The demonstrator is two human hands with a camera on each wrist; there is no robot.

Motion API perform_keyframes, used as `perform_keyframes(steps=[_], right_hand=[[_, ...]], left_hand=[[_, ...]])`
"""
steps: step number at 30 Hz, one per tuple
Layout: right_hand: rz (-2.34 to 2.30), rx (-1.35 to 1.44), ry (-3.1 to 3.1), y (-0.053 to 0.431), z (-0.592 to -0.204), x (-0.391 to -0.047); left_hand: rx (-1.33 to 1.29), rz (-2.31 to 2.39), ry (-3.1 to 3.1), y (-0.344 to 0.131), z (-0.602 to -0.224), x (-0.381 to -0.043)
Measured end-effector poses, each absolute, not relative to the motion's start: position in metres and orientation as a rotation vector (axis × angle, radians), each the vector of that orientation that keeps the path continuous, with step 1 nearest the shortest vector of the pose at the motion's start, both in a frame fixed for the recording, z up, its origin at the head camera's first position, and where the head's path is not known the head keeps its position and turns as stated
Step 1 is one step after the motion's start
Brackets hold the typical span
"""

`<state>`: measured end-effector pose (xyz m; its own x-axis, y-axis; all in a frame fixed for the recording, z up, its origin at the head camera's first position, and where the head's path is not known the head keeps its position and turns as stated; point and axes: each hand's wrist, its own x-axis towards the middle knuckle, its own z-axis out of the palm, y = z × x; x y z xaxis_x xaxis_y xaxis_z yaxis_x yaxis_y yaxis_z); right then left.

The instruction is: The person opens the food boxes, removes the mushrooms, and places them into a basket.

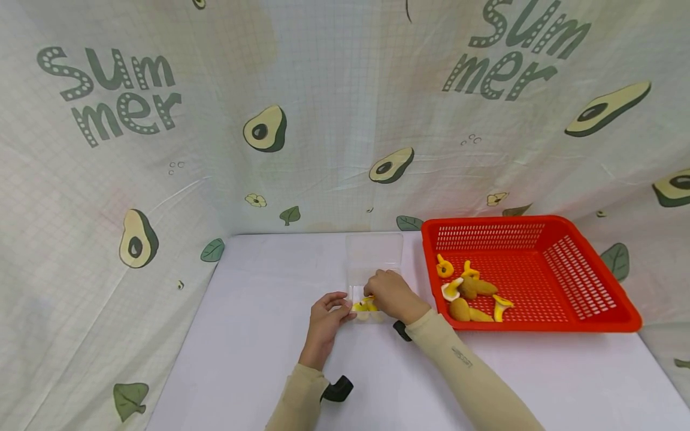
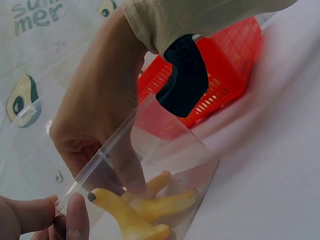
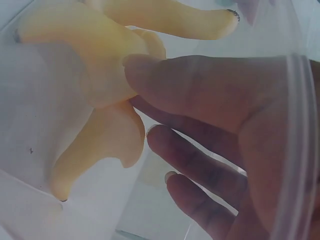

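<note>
A clear plastic box (image 1: 350, 293) stands on the white table, its hinged lid (image 1: 374, 248) folded back towards the wall. Several yellow chanterelle-like mushrooms (image 2: 132, 220) lie in its near part. My left hand (image 1: 325, 320) pinches the box's left rim between thumb and fingers, as the left wrist view shows. Reaching in from the right, my right hand (image 1: 396, 293) is inside the box. In the right wrist view its thumb (image 3: 185, 85) and forefinger pinch a yellow mushroom (image 3: 107, 65), while the other fingers spread loosely below. Another mushroom (image 3: 95, 142) touches that one.
To the right of the box stands a red perforated basket (image 1: 544, 326). Several yellow mushrooms (image 1: 502, 306) and brown mushrooms (image 1: 469, 311) lie in its left side. A patterned cloth (image 1: 329, 120) with avocado prints hangs behind the table (image 1: 259, 299).
</note>
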<state>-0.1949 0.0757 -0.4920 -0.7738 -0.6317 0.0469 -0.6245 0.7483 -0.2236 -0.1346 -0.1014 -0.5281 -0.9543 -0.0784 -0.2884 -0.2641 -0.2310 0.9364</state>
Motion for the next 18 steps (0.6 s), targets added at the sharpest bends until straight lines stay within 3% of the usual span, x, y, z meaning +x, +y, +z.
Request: perform_keyframes(steps=[18], right_hand=[[-0.594, -0.925, 2.925, 0.08, -0.4933, -0.1923]], left_hand=[[-0.428, 2.33, 1.865, -0.1016, -0.5276, -0.134]])
